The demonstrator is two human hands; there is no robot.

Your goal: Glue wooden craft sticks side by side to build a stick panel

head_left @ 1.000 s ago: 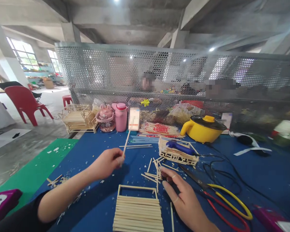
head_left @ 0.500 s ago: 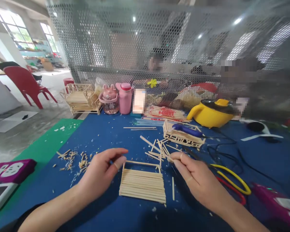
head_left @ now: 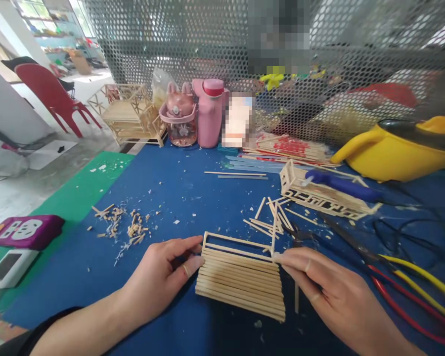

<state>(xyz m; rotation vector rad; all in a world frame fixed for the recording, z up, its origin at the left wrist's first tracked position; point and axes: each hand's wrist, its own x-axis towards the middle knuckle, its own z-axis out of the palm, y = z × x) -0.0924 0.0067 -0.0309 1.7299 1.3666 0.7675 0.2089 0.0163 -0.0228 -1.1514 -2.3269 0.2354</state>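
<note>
Left hand [head_left: 163, 277], grip pinched on the 9 o'clock edge of the stick panel [head_left: 241, 282] lying at 6 o'clock on the table [head_left: 178, 188]; right hand [head_left: 330, 291], grip pinched on the panel's 1 o'clock corner; stick tray [head_left: 319, 198] at 2 o'clock, holding a blue-handled tool [head_left: 341, 184].

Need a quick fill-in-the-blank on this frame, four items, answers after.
1. The cloth under the stick panel is ____.
2. The left hand touches the panel's ____ edge.
3. The pot at far right is ____.
4. The power strip at far left is ____.
Answers: blue; left; yellow; purple.
</note>
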